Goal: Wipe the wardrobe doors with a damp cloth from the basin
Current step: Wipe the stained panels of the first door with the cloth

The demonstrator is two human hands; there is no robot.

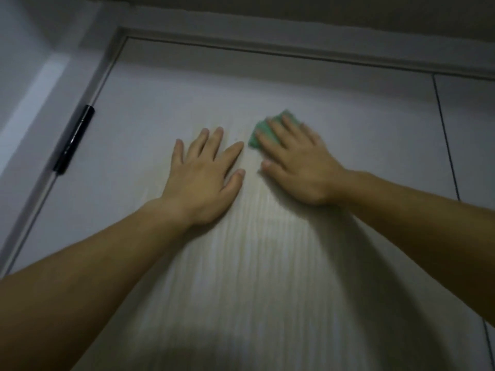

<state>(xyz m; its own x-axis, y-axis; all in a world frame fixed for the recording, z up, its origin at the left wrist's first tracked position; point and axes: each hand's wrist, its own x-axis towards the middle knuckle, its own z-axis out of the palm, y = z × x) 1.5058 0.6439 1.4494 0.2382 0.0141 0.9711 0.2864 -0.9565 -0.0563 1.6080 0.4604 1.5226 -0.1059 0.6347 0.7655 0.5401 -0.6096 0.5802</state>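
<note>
The left hand (203, 175) lies flat on the wardrobe door (294, 263); the right hand (297, 162) presses the green cloth (258, 135) flat. Firm, overlapping strokes would suit.

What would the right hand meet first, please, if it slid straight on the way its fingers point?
Only bare pale wood-grain wardrobe door lies ahead of the right hand and its green cloth; the first obstacle looks like the grey top frame. It probably passes clear of the left hand.
</note>
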